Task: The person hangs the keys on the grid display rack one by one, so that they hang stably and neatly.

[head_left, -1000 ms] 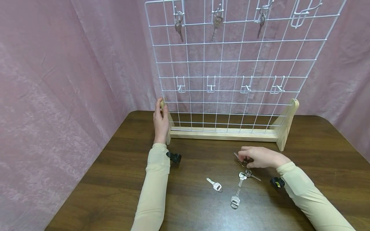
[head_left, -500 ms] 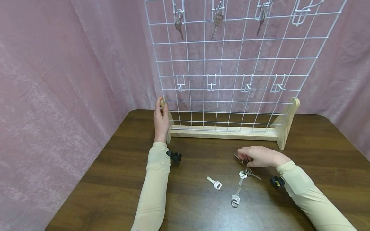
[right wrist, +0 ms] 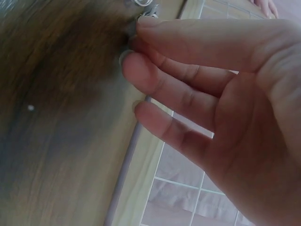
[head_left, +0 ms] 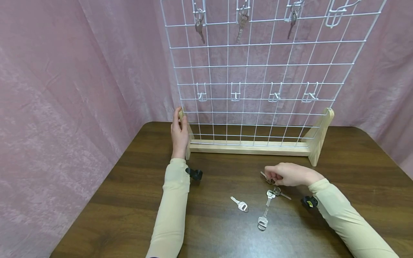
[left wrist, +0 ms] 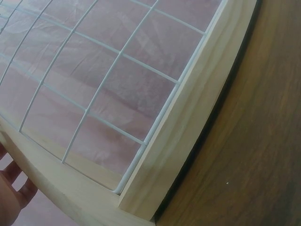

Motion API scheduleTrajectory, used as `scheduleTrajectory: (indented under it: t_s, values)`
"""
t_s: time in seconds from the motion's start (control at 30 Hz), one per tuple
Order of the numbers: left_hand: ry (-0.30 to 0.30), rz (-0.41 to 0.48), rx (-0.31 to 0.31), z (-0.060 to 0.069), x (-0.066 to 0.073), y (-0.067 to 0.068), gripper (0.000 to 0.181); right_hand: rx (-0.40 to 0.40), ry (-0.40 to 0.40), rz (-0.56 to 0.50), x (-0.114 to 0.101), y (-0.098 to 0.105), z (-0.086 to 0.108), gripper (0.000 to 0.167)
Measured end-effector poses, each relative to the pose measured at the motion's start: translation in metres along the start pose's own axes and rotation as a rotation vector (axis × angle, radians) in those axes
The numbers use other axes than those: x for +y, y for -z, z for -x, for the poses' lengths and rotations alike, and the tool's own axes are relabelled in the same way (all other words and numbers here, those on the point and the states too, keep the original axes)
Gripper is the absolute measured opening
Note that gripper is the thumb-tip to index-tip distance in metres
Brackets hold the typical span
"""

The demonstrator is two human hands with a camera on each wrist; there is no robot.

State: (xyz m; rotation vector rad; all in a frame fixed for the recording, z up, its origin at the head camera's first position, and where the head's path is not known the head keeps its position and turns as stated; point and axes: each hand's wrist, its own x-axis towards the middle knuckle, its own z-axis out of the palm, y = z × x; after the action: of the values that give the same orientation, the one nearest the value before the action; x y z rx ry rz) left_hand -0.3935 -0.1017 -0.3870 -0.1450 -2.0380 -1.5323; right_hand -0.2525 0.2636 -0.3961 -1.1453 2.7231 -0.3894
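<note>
My left hand [head_left: 179, 138] grips the left upright of the wooden stand [head_left: 248, 148], which holds a white wire grid [head_left: 246, 75]. In the left wrist view some fingers [left wrist: 27, 190] show at the wood's edge. Low over the table, my right hand [head_left: 292, 174] pinches a key [head_left: 263, 175] with a ring between thumb and fingertips, which partly cover it. Just below lies another key [head_left: 282, 194], touching or close to a silver key [head_left: 270, 194]. A silver key [head_left: 262, 221] lies nearer, and another silver key [head_left: 242, 206] lies left of these.
Three keys on rings, among them the leftmost key [head_left: 199, 27], hang from the upper hooks; the upper right hook [head_left: 337, 16] holds none. Several short hooks, such as the left one [head_left: 202, 96], line the lower row without keys. A pink curtain [head_left: 80, 89] hangs behind the brown table [head_left: 129, 197].
My right fingertips have closed on the key and its ring, which have shifted slightly. The left hand has stayed on the stand. The head view has tilted slightly.
</note>
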Motion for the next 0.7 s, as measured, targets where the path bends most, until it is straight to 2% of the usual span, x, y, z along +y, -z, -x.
scheduleTrajectory:
  t_s: [0.2, 0.37, 0.5, 0.7]
  values:
    - [0.002, 0.003, 0.000, 0.000, -0.001, -0.001, 0.038, 0.007, 0.013, 0.007, -0.003, 0.005, 0.001, 0.027]
    - [0.010, 0.016, -0.005, 0.000, -0.001, -0.001, 0.038, 0.056, 0.005, 0.034, -0.005, 0.013, 0.003, 0.026]
    - [0.011, 0.027, -0.004, -0.001, -0.001, -0.001, 0.038, 0.147, 0.012, 0.064, -0.005, 0.021, 0.007, 0.026]
    - [0.011, 0.029, -0.004, -0.003, -0.003, -0.002, 0.038, 0.320, 0.066, 0.143, -0.005, 0.033, 0.013, 0.028]
